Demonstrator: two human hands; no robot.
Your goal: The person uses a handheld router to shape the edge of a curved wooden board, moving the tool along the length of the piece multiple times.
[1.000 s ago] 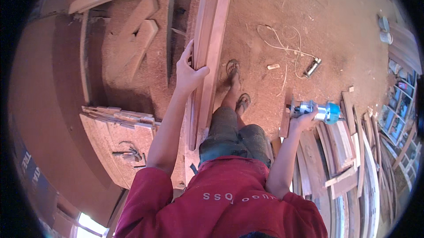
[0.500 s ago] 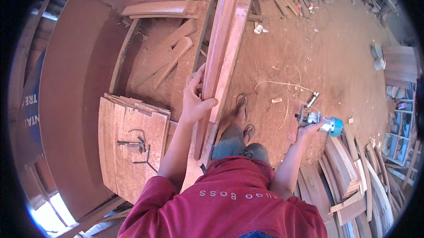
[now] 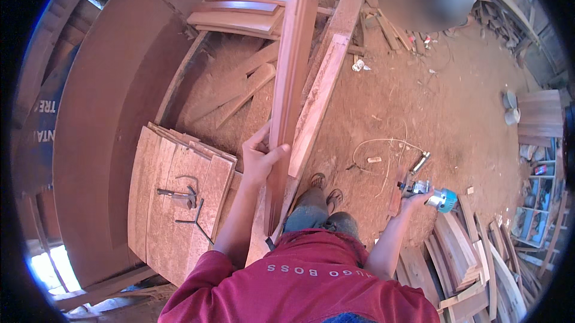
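Observation:
My left hand (image 3: 261, 156) is closed round a long, reddish-brown wooden moulding (image 3: 293, 77) with a grooved profile. The moulding is tilted, its far end raised and its near end close to my body. Beneath and to its right runs a long wooden beam (image 3: 323, 95) with a paler strip along it. Out to the right, my right hand (image 3: 414, 199) grips a trim router (image 3: 442, 198) with a teal cap and metal body, held away from the moulding. Its bit is too small to make out.
Stacked boards (image 3: 173, 203) at left carry a clamp-like tool (image 3: 182, 194) and a dark three-armed tool (image 3: 194, 221). Curved boards (image 3: 458, 245) are piled at lower right. A pale cord (image 3: 359, 149) lies on the dusty floor. Finished-looking slats (image 3: 239, 17) rest at the far left.
My left hand has lifted the moulding's far end off the beam and swung it left, so that end now shows. The router stays in my right hand at the right.

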